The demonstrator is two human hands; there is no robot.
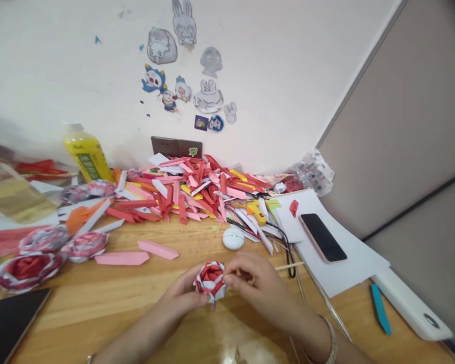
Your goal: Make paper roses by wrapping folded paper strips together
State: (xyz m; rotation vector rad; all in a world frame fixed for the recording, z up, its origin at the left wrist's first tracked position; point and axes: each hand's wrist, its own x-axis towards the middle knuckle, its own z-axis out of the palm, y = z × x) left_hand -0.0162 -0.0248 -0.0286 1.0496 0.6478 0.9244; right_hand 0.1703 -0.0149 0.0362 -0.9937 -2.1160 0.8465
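Observation:
A red and white folded paper flower (211, 284) is held up low in the middle of the view, its opening facing me. My left hand (185, 293) is closed around its left side, with the thumb at the lower front. At the flower's right rim, my right hand (252, 280) has thumb and forefinger pinched on the paper edge. The other right fingers are curled and partly hidden. A thin wooden stick (290, 266) shows just beyond the right hand. Two pink folded strips (122, 259) and a white rounded case (233, 238) lie on the table past my hands.
Behind is a heap of folded paper strips (185, 189) with a yellow glue gun (256, 210) and its black cord. Finished paper flowers (86, 246) and a yellow drink bottle (87, 154) stand left. A phone (323, 236) lies on white paper (349, 275) at right.

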